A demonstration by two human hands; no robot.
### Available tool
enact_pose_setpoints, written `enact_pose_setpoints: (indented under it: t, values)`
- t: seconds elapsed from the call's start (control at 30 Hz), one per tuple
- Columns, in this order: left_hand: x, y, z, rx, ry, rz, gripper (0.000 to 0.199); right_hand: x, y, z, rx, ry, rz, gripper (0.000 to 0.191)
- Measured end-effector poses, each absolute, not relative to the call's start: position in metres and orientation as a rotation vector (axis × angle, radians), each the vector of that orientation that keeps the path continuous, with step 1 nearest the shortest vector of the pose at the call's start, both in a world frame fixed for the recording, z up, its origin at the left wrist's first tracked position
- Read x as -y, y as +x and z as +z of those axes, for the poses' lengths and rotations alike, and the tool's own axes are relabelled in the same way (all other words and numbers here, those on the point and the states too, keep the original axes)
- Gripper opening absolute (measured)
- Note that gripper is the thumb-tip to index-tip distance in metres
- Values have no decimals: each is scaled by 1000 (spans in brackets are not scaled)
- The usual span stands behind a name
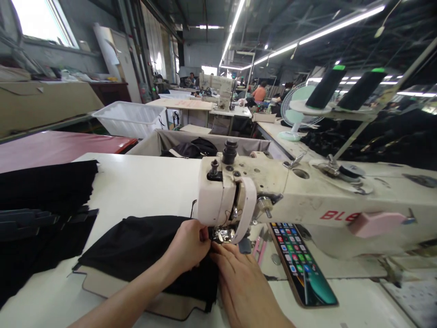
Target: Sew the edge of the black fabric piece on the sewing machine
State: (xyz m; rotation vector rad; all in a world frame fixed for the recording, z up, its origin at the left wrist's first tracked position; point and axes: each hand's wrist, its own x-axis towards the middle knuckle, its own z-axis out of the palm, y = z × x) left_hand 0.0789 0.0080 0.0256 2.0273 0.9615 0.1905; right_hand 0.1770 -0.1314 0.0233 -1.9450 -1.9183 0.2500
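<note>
Both hands (218, 259) press black fabric (136, 246) under sewing machine (273, 191) foot

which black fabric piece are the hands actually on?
The black piece under the sewing machine head, lying on a beige pad. Left hand and right hand both press it; the black stack at far left lies untouched.

Red capital letters "BLE" stand on the front of the cream sewing machine (307, 191); the rest of the word is hidden behind a pink box (377, 223) fixed to the machine's arm. The phone (300, 262) lying under the machine shows rows of app icons, but their labels are too small to read.
</note>
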Motion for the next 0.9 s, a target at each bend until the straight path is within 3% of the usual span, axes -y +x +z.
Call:
enact_pose_setpoints:
  t: [0.1,0.37,0.9]
  values:
    - [-6,81,27,-1019,2002,208,15,132,176,28,1827,-1925,322,36]
    - [-5,86,27,-1064,1989,259,14,132,171,4,1803,-1888,146,54]
    - [-11,69,25,-1011,2141,440,16,131,177,-4,1837,-1909,61,51]
